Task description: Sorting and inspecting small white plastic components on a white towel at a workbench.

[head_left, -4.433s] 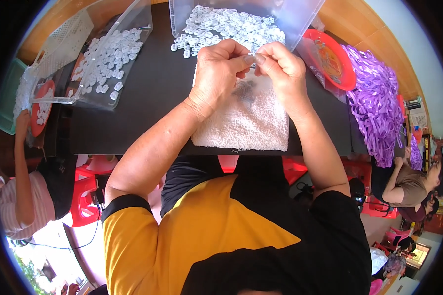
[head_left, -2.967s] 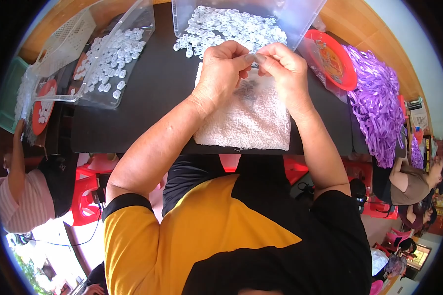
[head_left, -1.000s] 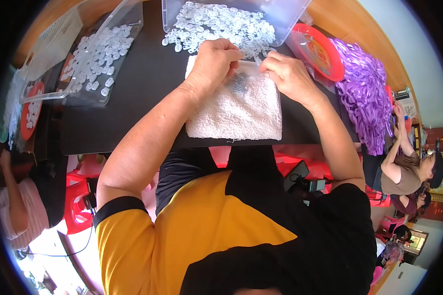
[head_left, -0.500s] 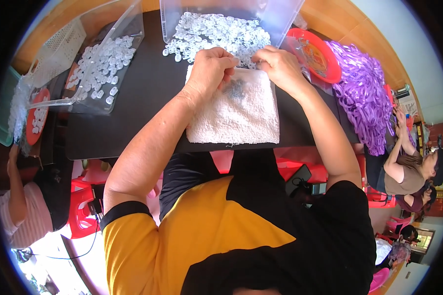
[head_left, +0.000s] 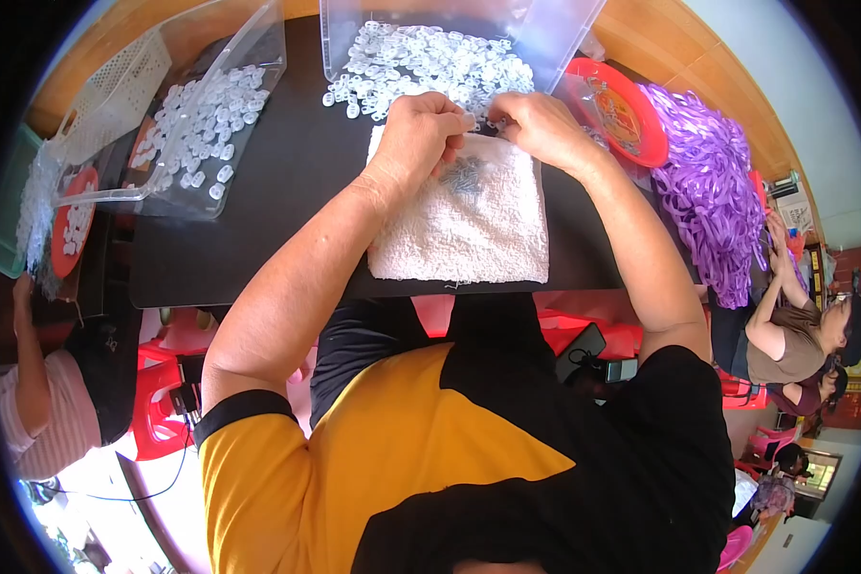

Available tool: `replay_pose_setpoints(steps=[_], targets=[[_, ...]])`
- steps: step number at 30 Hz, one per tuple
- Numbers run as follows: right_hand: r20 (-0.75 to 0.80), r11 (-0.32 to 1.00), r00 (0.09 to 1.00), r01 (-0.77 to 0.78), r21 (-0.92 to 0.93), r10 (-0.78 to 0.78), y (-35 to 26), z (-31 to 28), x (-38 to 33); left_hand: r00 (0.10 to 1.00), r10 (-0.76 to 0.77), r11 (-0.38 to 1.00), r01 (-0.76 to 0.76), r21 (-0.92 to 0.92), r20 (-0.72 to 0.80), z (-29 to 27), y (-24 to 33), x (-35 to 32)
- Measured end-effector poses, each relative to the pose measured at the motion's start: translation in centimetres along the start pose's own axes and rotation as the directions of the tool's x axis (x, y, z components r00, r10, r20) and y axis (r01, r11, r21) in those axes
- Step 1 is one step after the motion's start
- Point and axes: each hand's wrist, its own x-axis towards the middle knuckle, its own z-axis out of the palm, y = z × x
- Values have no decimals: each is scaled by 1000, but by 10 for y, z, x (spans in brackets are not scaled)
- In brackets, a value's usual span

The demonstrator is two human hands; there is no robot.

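Note:
My left hand [head_left: 419, 139] is closed above the upper part of a folded white towel [head_left: 457, 239]. Its thumb and fingers pinch a small translucent white plastic piece [head_left: 469, 122]. Just right of it, my right hand [head_left: 543, 129] has its fingers bent together by the towel's far edge; whatever they hold is hidden. A little heap of thin, greyish metal-looking bits [head_left: 465, 175] lies on the towel below the hands. Beyond them, many similar plastic pieces [head_left: 421, 62] spread out of a clear bin [head_left: 560, 33] tipped toward me.
Another clear bin [head_left: 273, 48] with plastic pieces lies at the left of the black table [head_left: 249, 201]. On the right are a red plate [head_left: 631, 115] and a pile of purple ribbon straps [head_left: 708, 182]. Other people sit at both sides, one person [head_left: 784, 335] at the right.
The two hands have come slightly closer together, and the piece in my left fingertips shows more plainly. The whole view has shifted a little.

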Motion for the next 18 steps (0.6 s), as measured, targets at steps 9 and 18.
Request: replay_pose_setpoints(steps=[9,18], targets=[[-188,989,982,-12,-146,-16,-9,7,-15,1000,0,1000,0,20,-15,2,1,0],[-226,1000,974,22,16,-18,-29,3,-50,1000,16,1000,-16,13,-3,2,2,-1]])
